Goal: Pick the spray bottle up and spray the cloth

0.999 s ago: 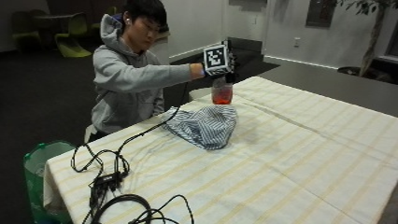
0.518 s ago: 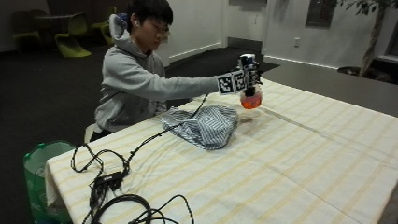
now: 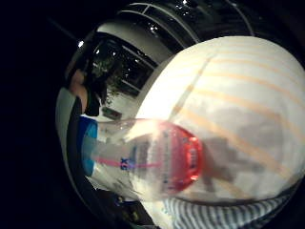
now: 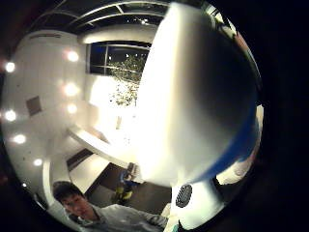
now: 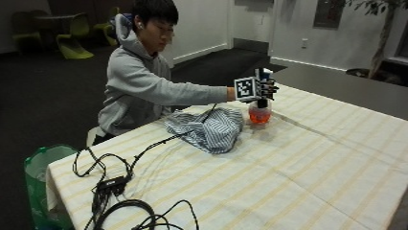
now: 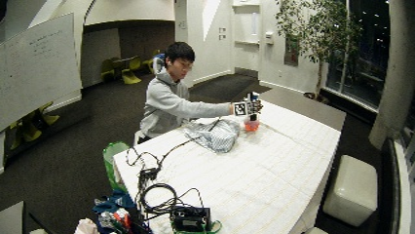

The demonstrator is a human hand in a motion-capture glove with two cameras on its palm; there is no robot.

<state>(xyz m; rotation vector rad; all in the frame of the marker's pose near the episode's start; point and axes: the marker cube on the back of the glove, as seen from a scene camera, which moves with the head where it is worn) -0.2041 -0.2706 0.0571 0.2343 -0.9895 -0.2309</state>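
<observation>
I see the gloved right hand (image 5: pixel 263 89) curled round the top of the clear, orange-based plastic spray bottle (image 5: pixel 259 112), upright just beside the crumpled blue-striped cloth (image 5: pixel 209 127) on the cream-striped table (image 5: pixel 306 172).

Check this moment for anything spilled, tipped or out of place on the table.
Nothing stands out. The spray bottle stands upright on the striped tablecloth with the gloved right hand gripping its top. The striped cloth lies crumpled beside it, apart from the bottle. No spill shows around either.
</observation>
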